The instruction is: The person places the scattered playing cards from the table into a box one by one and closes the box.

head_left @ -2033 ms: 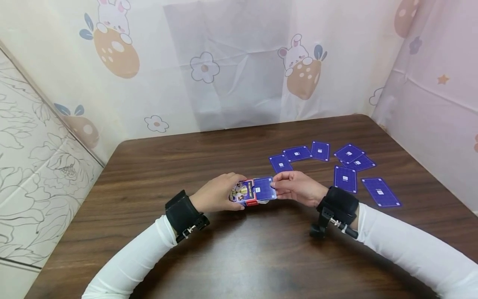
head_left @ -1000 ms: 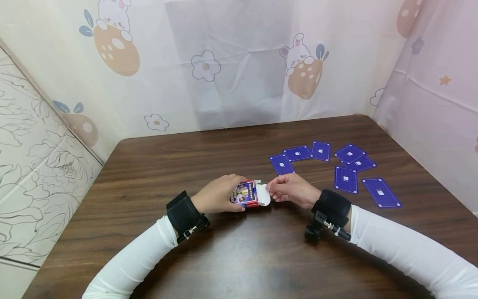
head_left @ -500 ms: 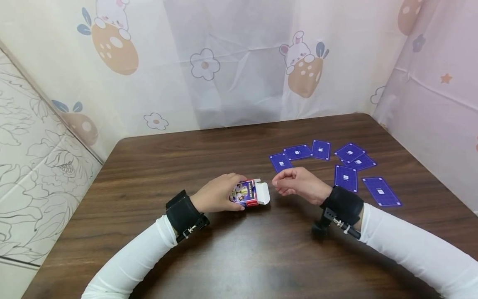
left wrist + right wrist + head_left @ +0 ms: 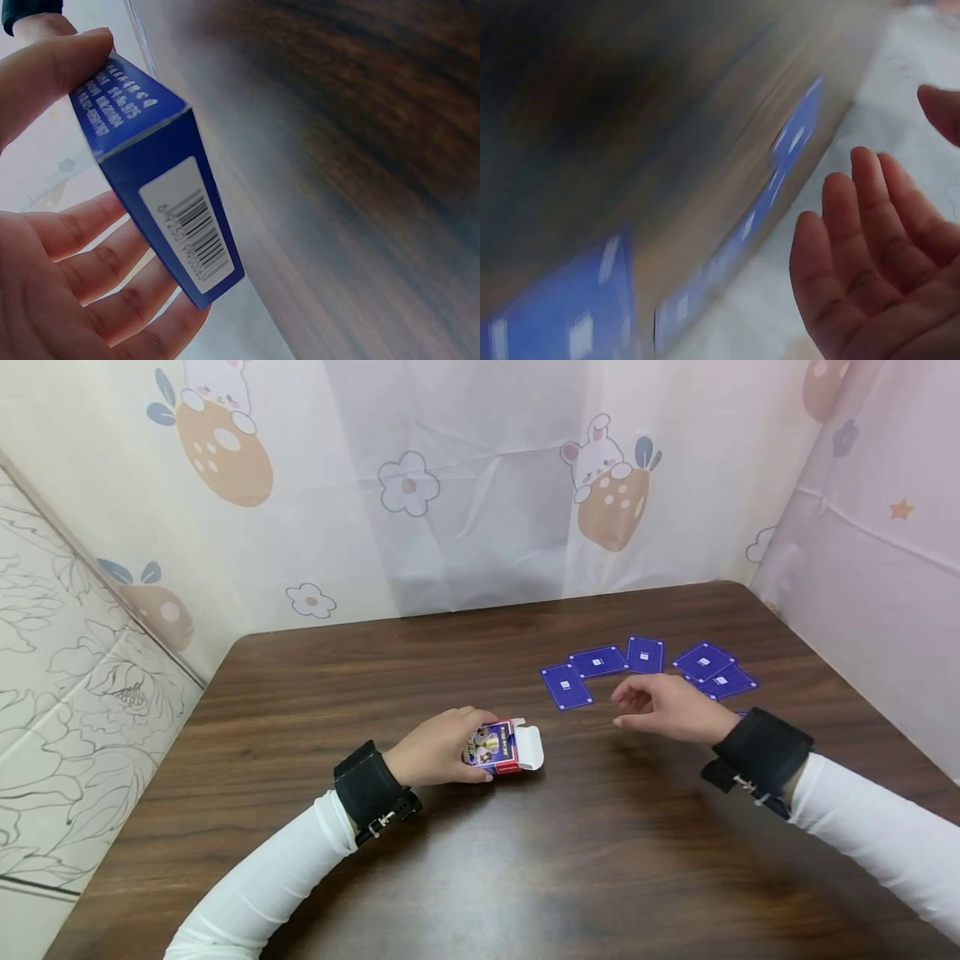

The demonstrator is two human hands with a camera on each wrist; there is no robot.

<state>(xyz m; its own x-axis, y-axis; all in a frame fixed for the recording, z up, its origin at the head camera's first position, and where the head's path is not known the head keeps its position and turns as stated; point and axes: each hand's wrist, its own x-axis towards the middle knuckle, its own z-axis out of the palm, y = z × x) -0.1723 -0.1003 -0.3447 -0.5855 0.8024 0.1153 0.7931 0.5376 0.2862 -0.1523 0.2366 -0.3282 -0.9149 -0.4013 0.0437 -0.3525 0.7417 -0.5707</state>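
Observation:
My left hand grips a small blue and red playing-card box on the table, thumb on one side and fingers on the other. The box's white end flap stands unfolded on its right. In the left wrist view the box's barcode end faces the camera. My right hand hovers over the table with loosely bent fingers and nothing in them. Close to it lie blue playing cards, one card to its left and another card beyond it; the hand and wrist hide some cards.
Two overlapping cards lie at the back right, and a sideways card lies between the two others. The brown wooden table meets a patterned curtain along its back edge.
A blue card stuck out of the box two seconds ago; now only the flap shows there. My right hand has left the flap and moved right toward the cards. The left hand stays put.

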